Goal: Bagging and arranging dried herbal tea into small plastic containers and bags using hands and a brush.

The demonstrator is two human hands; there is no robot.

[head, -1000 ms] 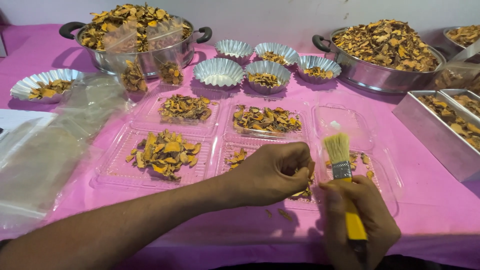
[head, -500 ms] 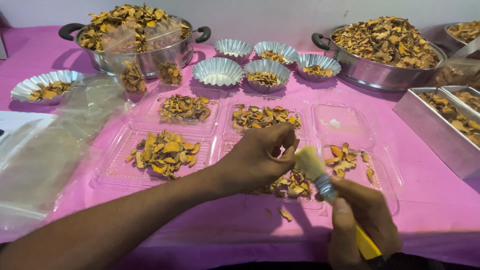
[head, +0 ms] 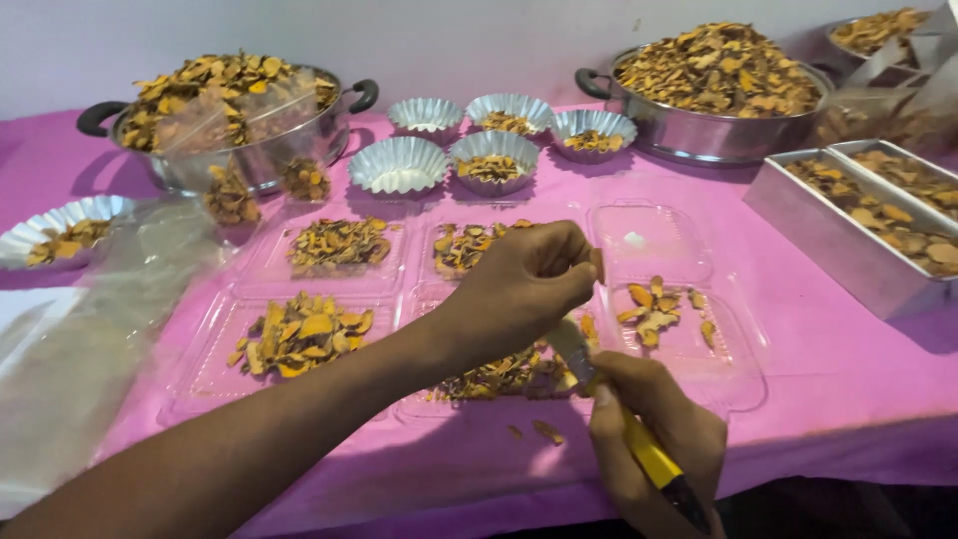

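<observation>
My left hand [head: 524, 284] hovers over the middle clear plastic tray [head: 419, 404], fingers pinched on a small yellow-brown dried slice at about the tray's right side. My right hand [head: 654, 439] grips a yellow-handled brush [head: 639, 444], whose pale bristles point up-left under my left hand. Dried slices [head: 499, 374] lie heaped in the tray beneath both hands. The tray at the right [head: 733, 384] holds a few slices [head: 654, 309].
Clear trays of slices [head: 299, 334] lie to the left. Fluted foil cups [head: 399, 165] stand behind them. Two steel pots [head: 249, 150] [head: 714, 140] heaped with slices sit at the back, rectangular steel tins [head: 838, 245] at right, plastic bags [head: 80, 339] at left.
My left hand has lifted and moved right and away from me, uncovering the heap. The brush has tilted from upright to slanting up-left, bristles now beneath my left hand.
</observation>
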